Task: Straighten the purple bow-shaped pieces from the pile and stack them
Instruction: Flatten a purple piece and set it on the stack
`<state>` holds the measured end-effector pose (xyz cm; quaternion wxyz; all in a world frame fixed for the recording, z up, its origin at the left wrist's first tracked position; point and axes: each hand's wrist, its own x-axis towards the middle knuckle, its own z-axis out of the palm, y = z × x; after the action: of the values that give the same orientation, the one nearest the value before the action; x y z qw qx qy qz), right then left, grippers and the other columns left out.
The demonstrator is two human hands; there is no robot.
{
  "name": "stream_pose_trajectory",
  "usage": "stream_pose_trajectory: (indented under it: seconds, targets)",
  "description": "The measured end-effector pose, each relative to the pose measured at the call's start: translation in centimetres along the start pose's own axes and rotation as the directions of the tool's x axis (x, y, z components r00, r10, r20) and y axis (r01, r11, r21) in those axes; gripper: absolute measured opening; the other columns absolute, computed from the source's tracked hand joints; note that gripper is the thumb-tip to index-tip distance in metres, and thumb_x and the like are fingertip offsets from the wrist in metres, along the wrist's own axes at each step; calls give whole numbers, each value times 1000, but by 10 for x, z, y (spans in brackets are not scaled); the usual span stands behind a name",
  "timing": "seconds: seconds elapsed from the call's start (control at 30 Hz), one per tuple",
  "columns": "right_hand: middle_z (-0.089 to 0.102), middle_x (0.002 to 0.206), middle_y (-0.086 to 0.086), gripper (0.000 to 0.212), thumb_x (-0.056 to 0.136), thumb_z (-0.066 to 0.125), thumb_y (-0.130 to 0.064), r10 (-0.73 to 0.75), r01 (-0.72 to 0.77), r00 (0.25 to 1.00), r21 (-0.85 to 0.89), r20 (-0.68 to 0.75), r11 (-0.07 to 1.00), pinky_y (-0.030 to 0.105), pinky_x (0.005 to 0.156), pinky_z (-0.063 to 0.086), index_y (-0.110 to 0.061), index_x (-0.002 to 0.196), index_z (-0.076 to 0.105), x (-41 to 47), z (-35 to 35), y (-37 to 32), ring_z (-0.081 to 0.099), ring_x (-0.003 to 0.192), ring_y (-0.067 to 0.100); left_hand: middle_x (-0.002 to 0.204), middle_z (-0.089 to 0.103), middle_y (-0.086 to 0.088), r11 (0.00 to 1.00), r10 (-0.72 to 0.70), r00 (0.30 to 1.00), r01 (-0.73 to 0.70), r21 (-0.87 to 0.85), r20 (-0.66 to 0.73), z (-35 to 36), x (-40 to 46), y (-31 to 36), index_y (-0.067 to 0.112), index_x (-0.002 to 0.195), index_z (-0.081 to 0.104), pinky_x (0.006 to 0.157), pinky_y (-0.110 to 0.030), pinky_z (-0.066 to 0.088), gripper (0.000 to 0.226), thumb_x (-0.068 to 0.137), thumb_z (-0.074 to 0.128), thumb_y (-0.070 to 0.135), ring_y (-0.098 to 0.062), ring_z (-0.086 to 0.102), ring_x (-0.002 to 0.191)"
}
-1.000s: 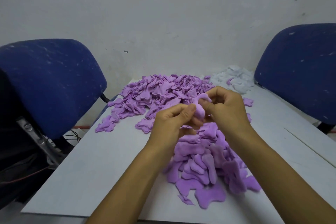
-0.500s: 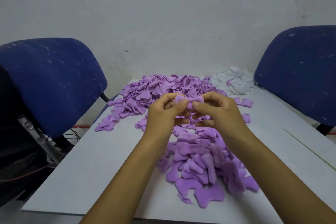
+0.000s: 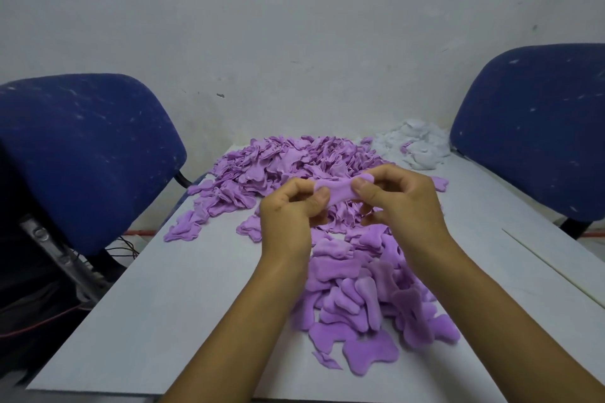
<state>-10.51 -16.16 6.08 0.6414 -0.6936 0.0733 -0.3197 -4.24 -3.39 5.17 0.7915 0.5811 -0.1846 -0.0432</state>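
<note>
Your left hand (image 3: 291,209) and right hand (image 3: 397,201) pinch opposite ends of one purple bow piece (image 3: 340,188), stretched side to side above the desk's (image 3: 170,298) middle.

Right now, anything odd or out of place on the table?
A small torn-looking purple scrap lies at the near edge of the near pile, unlike the whole bow shapes. One purple piece sits in the white heap. Otherwise nothing stands out.
</note>
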Motion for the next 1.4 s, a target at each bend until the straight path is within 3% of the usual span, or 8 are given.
stream_pose_trajectory:
  seconds: [0.23,0.37,0.53,0.87,1.03,1.13,1.23,1.4]
  targets:
    - [69,73,10,4,86,71,-10,-61,80,980,-95,191,992,24,58,56,-14,86,70,2,-15,4,65,67,13,62,62,0,980,147,979,-163,113,140,-9,6,-1,11,76,66,54,-26,50,17,87,65,-1,-15,55,59]
    - [73,94,-2,25,84,67,-41,114,-43,893,-168,435,985,25,70,58,-26,102,74,8,-41,2,69,85,10,70,62,-2,982,21,935,-86,169,353,-26,13,-1,16,74,71,57,-22,45,12,84,65,14,-16,54,66]
    - [73,79,-1,11,94,64,-27,103,-49,983,-325,150,944,22,61,54,-24,89,74,32,-43,26,67,73,13,72,65,8,856,37,996,-75,512,85,-38,37,-20,23,81,72,64,-25,44,16,92,60,23,-13,58,72]
    - [56,107,1,28,89,62,-17,-50,443,886,-809,461,386,37,76,49,-28,114,66,87,46,103,54,105,24,100,61,-4,399,59,982,-186,898,177,-44,94,-84,19,104,70,73,-22,33,33,80,57,0,-22,56,99]
    - [50,108,2,20,93,57,-31,-98,434,901,-860,423,270,38,71,47,-28,110,67,94,53,131,51,108,27,97,53,-2,421,36,981,-186,888,188,-44,101,-93,21,108,67,80,-23,34,42,75,55,-3,-24,51,105]
    - [50,100,3,18,93,60,-32,-94,430,899,-821,428,375,37,73,45,-22,105,69,99,51,125,50,102,25,105,50,-4,466,7,985,-154,871,171,-42,102,-89,23,110,67,93,-31,40,37,78,61,4,-26,47,112]
    - [58,86,-2,2,92,64,-25,-138,342,929,-658,343,671,28,69,38,-23,92,65,101,41,104,56,84,21,106,47,-3,539,24,983,-168,826,184,-40,100,-76,21,110,68,96,-33,40,27,83,71,18,-25,47,109]
    - [62,73,2,14,92,65,-8,80,-60,971,-94,224,994,23,54,53,-22,89,64,74,22,62,63,65,13,78,61,-3,852,7,987,-88,516,158,-33,81,-45,18,75,65,66,-29,47,14,86,71,14,-16,56,69]
